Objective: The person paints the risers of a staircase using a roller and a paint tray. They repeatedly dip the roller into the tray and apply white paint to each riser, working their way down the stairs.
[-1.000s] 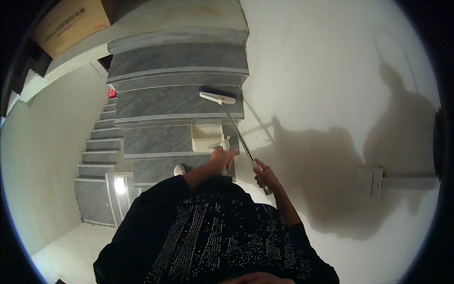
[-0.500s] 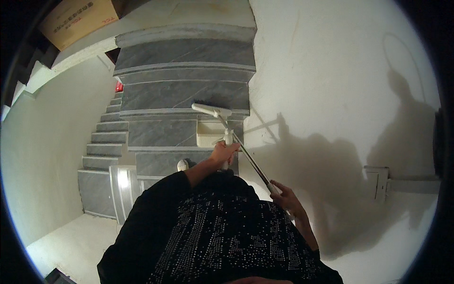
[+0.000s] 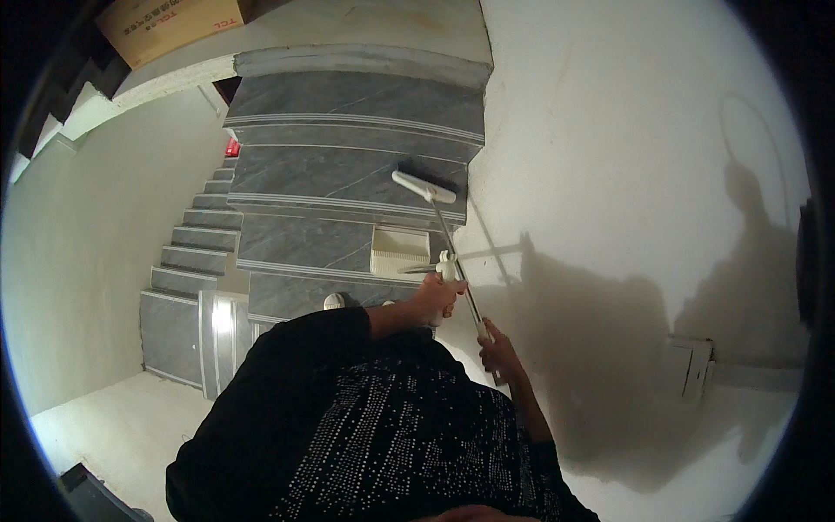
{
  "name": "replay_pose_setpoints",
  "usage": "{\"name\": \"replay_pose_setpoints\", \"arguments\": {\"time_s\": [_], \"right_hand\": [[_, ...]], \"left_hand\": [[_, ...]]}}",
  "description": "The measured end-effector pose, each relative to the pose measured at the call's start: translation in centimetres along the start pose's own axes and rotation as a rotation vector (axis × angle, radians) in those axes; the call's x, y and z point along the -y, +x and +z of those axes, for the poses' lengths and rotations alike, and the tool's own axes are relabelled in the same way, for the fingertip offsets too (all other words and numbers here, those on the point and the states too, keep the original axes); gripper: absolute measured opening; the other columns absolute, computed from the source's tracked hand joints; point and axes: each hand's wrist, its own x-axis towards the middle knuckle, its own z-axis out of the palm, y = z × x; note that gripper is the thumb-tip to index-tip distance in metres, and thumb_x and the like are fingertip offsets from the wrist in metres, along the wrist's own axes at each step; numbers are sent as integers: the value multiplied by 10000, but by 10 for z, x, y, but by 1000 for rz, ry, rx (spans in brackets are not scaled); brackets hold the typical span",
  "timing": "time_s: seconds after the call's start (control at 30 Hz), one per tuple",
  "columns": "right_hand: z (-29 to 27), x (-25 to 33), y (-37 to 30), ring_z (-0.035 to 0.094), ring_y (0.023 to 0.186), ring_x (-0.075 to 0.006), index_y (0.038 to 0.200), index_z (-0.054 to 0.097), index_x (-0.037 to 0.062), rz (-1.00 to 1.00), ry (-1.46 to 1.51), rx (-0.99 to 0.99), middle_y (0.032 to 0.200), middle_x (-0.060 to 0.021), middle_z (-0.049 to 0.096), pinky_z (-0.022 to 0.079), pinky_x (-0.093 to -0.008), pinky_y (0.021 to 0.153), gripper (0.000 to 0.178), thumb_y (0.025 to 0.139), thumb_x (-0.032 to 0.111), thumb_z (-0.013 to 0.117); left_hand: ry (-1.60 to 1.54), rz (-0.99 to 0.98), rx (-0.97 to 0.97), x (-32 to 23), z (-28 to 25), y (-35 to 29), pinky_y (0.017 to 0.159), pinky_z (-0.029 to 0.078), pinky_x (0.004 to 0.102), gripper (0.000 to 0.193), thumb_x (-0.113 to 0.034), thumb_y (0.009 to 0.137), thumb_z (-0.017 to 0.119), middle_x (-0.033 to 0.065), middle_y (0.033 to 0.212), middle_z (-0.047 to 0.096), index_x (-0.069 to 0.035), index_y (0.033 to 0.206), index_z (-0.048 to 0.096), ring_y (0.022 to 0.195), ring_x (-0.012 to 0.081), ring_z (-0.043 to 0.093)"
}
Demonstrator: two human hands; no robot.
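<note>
The left hand (image 3: 435,297) is closed around the white plastic grip of a cream, box-shaped plastic dustpan (image 3: 401,252), which sits on a grey marbled stair step (image 3: 304,242). The right hand (image 3: 502,348) grasps the lower end of a slim metal-poled broom (image 3: 444,228); its white, dark-bristled head lies over the next step up, beyond the dustpan. Dark and red lettering marks a brown cardboard box (image 3: 174,33) at upper left.
</note>
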Motion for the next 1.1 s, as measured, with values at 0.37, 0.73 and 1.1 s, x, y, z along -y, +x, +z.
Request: {"name": "replay_pose_setpoints", "arguments": {"time_s": [0.37,0.73,1.1], "right_hand": [[-12,-13,-81,454,467,-66,1483,372,165,-119,92,14,638,15,515,384,-248,399,575,948,174,583],[-6,20,19,463,493,-117,1515,301,203,-10,-6,-30,692,-32,512,410,-291,418,621,941,238,535],[-12,-32,-87,436,458,-62,1440,442,149,-50,-100,-104,582,42,476,359,-240,421,561,952,386,586]], "left_hand": [[3,102,-31,-3,33,22,344,389,318,308,-261,855,688,38,465,461,-32,706,545,337,159,456],[95,120,19,3,34,37,360,402,324,328,-295,860,671,52,492,495,0,754,574,370,163,493],[84,123,35,4,40,41,377,423,333,344,-310,884,664,55,497,507,-1,761,574,377,164,504]]}}
